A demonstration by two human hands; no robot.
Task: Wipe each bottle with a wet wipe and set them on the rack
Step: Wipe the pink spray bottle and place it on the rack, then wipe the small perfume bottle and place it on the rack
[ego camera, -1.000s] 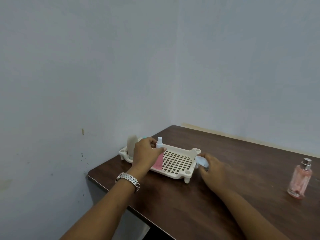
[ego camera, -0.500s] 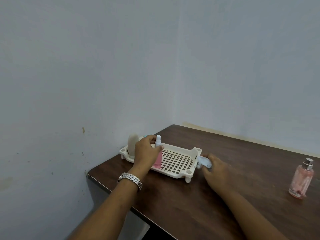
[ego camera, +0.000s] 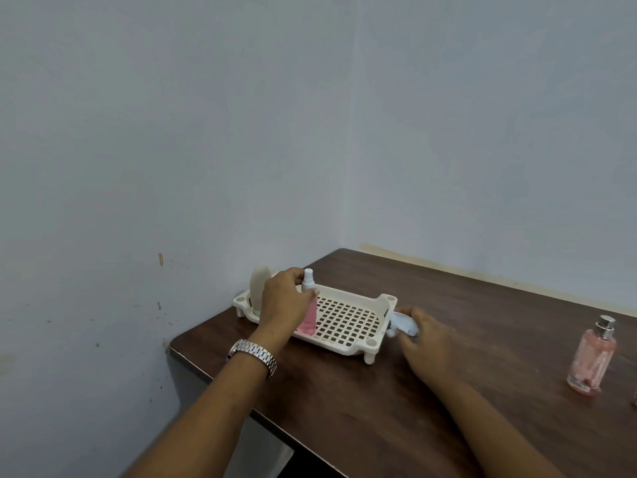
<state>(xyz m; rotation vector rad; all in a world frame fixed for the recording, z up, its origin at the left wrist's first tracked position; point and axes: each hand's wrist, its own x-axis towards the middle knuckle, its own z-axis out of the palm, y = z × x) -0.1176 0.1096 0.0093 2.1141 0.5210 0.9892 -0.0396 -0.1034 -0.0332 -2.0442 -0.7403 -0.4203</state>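
The left hand (ego camera: 286, 298) grips a slim pink spray bottle (ego camera: 309, 319) upright on the cream plastic grid rack (ego camera: 387, 303). The right hand (ego camera: 427, 339) clutches a crumpled wet wipe (ego camera: 401, 324) just beside the rack's right end.

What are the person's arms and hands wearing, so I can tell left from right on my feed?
No sleeves or gloves are in view. The left hand has a silver metal link watch at its wrist; the right hand and wrist wear nothing. No rings are visible on the fingers.
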